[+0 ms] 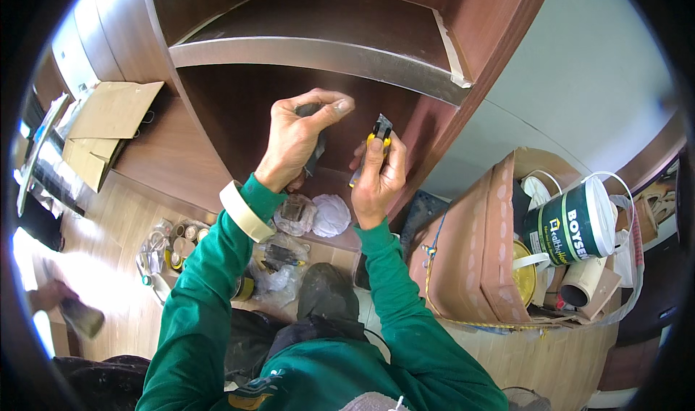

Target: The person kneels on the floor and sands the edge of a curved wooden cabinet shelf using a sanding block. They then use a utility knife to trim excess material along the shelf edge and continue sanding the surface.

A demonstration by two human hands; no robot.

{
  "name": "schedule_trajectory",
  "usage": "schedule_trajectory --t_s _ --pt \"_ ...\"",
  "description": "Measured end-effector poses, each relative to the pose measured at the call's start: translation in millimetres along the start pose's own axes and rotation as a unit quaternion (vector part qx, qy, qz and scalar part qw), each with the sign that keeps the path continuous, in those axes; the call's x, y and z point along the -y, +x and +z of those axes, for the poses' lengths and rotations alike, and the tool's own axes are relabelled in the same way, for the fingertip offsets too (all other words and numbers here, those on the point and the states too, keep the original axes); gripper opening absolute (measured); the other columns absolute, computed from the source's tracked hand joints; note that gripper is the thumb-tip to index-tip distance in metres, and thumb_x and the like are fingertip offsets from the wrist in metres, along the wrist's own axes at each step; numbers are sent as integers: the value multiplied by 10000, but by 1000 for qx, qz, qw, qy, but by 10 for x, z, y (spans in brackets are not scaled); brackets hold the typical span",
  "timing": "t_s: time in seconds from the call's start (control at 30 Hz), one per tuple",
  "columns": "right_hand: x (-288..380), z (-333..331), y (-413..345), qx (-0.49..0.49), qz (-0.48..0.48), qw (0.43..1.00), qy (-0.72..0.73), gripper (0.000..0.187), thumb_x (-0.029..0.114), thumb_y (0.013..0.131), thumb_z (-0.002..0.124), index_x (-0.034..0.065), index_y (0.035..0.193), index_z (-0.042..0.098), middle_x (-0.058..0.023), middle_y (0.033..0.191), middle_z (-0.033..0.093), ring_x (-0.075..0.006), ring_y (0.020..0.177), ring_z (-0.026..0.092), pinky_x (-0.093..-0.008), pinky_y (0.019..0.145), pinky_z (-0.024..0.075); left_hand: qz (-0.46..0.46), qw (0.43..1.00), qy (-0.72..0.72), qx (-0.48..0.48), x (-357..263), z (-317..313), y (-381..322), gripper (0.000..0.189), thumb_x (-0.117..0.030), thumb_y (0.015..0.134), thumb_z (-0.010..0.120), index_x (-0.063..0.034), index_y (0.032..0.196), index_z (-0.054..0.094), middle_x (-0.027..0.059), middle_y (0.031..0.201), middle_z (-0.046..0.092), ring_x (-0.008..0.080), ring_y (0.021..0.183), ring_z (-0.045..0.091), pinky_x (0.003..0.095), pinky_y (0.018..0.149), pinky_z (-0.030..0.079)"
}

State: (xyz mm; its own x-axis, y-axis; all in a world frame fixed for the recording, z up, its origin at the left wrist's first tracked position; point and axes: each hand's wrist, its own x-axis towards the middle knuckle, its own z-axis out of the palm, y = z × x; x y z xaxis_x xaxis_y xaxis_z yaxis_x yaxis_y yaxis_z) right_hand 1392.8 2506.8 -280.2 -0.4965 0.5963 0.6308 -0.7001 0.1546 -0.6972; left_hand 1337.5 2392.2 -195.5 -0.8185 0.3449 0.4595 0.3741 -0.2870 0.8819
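My left hand [304, 131] is raised before the lower opening of a wooden cabinet, thumb and forefinger together, with a piece of grey sheet, perhaps sandpaper [316, 153], held in the palm and hanging below it. A roll of masking tape [247, 211] rings my left wrist over the green sleeve. To the right, my right hand [381, 166] grips a yellow and black utility knife [380, 134] with its metal tip pointing up. Above both hands runs the cabinet shelf [326, 52], with masking tape strips [449, 50] along its right side.
Bundled cloths [331, 215] lie on the cabinet's bottom. Plastic bags [279, 280] and cans [184, 245] stand on the floor below. At right is a large cardboard box [467, 248] holding a paint bucket [570, 221]. Another person's hand [49, 296] with a brush shows at far left, below cardboard [108, 112].
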Motion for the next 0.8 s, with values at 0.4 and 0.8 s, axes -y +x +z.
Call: schedule_trajectory --t_s 0.4,0.8 --pt "198 -85 240 -2 -10 999 -36 268 208 1058 587 15 1244 606 -40 871 636 -82 724 585 -242 596 496 -5 998 -12 -63 -34 403 121 208 -156 894 792 18 1006 772 64 904 747 101 802 662 236 757 530" --pt "46 28 412 -18 -139 982 -126 236 199 1045 612 17 1194 636 -74 897 678 -108 778 602 -272 679 489 21 999 -18 27 -66 385 153 180 -116 915 759 12 1040 773 57 945 746 105 882 658 250 826 530"
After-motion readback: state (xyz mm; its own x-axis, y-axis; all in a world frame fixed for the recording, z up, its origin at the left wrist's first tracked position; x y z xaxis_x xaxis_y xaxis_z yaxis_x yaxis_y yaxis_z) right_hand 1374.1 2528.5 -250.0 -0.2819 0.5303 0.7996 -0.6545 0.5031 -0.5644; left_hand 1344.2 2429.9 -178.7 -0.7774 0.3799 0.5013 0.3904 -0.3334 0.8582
